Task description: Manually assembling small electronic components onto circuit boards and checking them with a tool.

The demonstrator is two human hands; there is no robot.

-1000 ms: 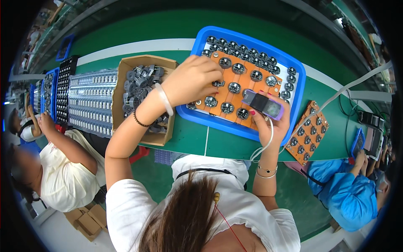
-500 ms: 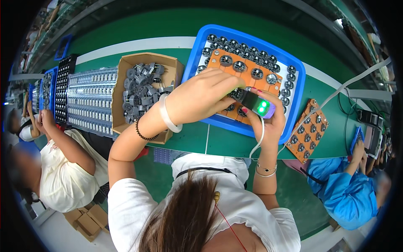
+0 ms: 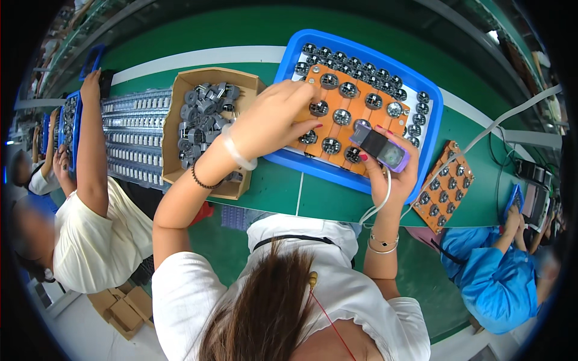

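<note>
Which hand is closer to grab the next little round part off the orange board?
Probably the left hand. Its fingers already rest on the round parts on the orange board in the blue tray. The right hand is busy holding a small purple-edged handheld device with a white cable.

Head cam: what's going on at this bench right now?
A person works over a blue tray holding an orange board of round metal parts. The left hand reaches onto the board, fingers on one part. The right hand holds a small corded handheld device at the board's near edge. A cardboard box of grey parts sits left.
</note>
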